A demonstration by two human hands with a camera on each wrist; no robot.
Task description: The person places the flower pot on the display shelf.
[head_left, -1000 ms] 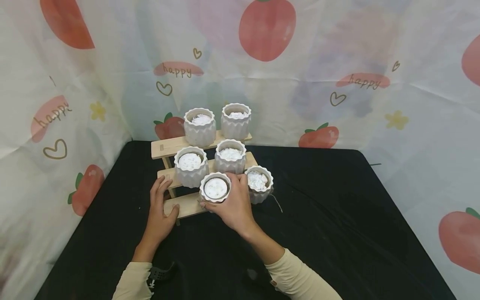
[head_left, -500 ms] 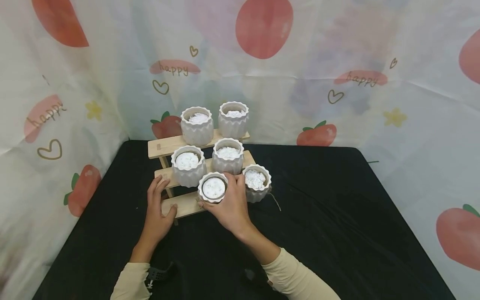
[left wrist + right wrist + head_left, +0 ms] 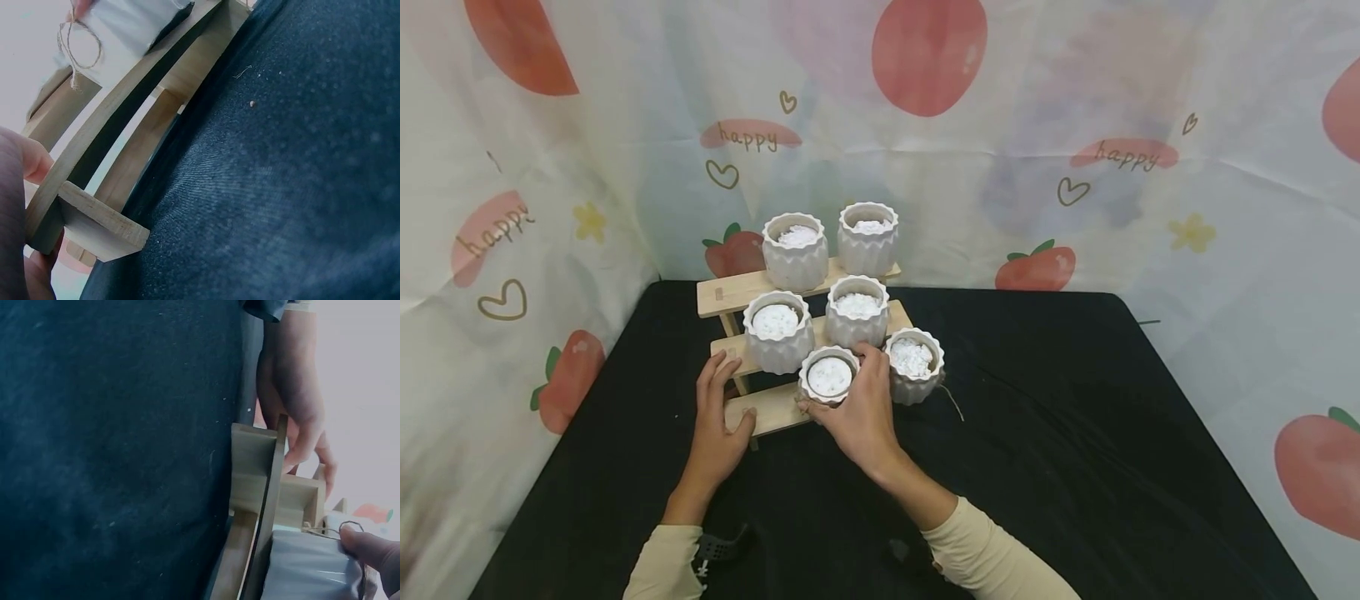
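A three-step wooden stand (image 3: 763, 410) bears white scalloped pots with white filling. My left hand (image 3: 718, 442) grips the left end of its lowest step, thumb in front and fingers behind. On that same step, my right hand (image 3: 867, 425) holds a pot (image 3: 830, 377) between thumb and fingers near its rim. Twine is tied round this pot (image 3: 312, 565), with a loop by the thumb in the right wrist view. In the left wrist view, the pot (image 3: 125, 37) sits on the step's plank. Its right side is hidden by my hand in the head view.
Just right of my right hand stands another pot (image 3: 914, 367), with a loose twine end trailing. Two pots occupy the middle step, including the left one (image 3: 778, 333), and two the top step. A black cloth (image 3: 1037, 433) covers the table; a printed curtain (image 3: 1000, 100) hangs behind.
The pot under my right hand has shifted very slightly to the right along the lowest step. My left hand keeps its hold on the stand. The head view has drifted a little.
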